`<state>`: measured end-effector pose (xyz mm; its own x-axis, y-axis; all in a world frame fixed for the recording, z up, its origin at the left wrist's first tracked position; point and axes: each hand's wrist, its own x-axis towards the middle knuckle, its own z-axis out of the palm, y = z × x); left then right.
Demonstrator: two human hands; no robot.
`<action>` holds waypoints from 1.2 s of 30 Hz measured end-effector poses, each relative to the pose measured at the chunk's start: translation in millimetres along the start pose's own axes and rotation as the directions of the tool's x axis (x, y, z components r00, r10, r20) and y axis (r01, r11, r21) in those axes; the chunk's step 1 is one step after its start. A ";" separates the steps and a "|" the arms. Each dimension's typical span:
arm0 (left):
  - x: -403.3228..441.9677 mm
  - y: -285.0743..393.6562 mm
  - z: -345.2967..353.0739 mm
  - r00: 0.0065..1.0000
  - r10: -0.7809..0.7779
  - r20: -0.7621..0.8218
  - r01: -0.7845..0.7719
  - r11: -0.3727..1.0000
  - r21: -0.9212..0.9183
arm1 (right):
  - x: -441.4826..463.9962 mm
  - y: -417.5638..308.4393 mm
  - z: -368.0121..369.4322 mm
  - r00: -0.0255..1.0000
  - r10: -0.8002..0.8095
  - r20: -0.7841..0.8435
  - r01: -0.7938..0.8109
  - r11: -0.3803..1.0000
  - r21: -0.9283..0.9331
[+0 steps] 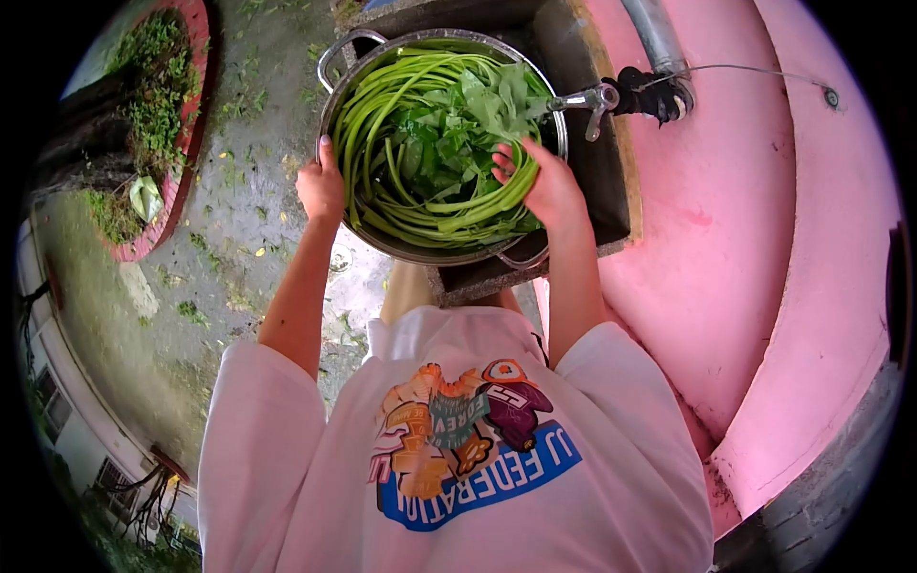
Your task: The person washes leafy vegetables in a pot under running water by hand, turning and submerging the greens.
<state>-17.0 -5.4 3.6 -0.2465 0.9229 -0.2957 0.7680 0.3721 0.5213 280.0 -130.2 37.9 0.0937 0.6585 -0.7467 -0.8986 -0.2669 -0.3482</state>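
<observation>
A wide two-handled metal pot (399, 250) sits over the basin's left side, filled with long-stemmed leafy greens (382, 105). The stems curl around the inside wall, and the leaves are bunched toward the middle and upper right. My left hand (322, 186) is closed on the pot's left rim, with the thumb on top and the other fingers mostly hidden outside. Inside the right edge, my right hand (556, 186) curls around a bundle of stems, its fingertips showing among the leaves. A metal tap (590, 98) reaches over the pot's right rim; I cannot make out any running water.
The stone basin (611, 196) stands against a pink wall (707, 277). A grey pipe (657, 38) and a thin wire run near the tap. Wet ground (244, 162) with scattered leaves lies left, beside a red-edged planting bed (196, 105).
</observation>
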 end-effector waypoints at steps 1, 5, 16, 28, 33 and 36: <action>0.4 -0.3 0.8 1.000 0.002 0.000 -0.002 1.000 -0.023 | 4.9 -5.5 0.5 0.999 0.021 0.031 -0.021 1.000 0.016; -0.4 7.3 1.7 1.000 0.018 -0.009 -0.018 0.998 -0.067 | 27.7 -10.1 5.6 0.997 0.036 -0.062 -0.032 0.997 0.076; 7.7 -4.3 6.5 1.000 0.011 0.011 -0.011 0.998 -0.060 | -1.0 0.0 14.5 0.978 -0.209 0.007 0.206 0.956 -0.210; 2.8 1.1 1.4 1.000 -0.010 0.010 0.011 0.999 -0.038 | 13.1 -9.7 31.5 0.951 -0.287 0.115 0.309 0.855 -0.417; 4.4 0.6 2.9 1.000 0.020 0.002 -0.020 0.999 -0.040 | 12.9 -1.4 24.9 0.941 -0.335 0.041 0.324 0.862 -0.389; 4.1 -1.1 2.8 1.000 -0.008 0.015 0.009 0.999 -0.038 | 2.4 3.0 21.9 0.895 -0.446 0.030 0.441 0.870 -0.220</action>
<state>-17.2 -2.3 -0.4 -0.2437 0.9183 -0.3119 0.7429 0.3835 0.5487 268.2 -114.0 47.5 0.4718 0.7291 -0.4958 -0.6466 -0.0963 -0.7568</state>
